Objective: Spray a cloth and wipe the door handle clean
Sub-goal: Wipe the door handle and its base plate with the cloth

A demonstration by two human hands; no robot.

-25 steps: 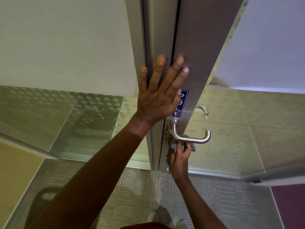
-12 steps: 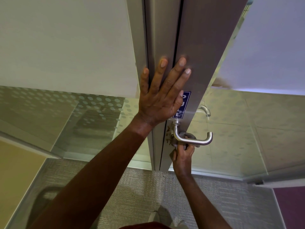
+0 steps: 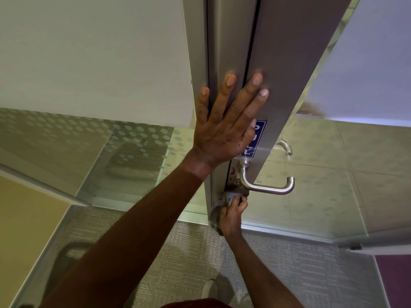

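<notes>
A brushed-steel lever door handle [image 3: 266,185] sticks out from the grey door frame [image 3: 289,63], below a blue PULL label [image 3: 258,138]. My right hand [image 3: 232,215] grips a bunched grey cloth [image 3: 224,200] and presses it against the base of the handle, at the door's edge. My left hand [image 3: 226,123] lies flat with spread fingers on the door frame above the handle, covering part of the label. No spray bottle is in view.
A second lever handle [image 3: 284,147] shows through the door glass on the far side. Frosted dotted glass panels [image 3: 133,138] flank the door. Grey carpet [image 3: 289,274] lies below, with my shoe [image 3: 210,287] near the bottom edge.
My right hand has slid down and left from under the lever to the handle's base, the cloth now bunched at the door edge. My left hand stays flat on the frame.
</notes>
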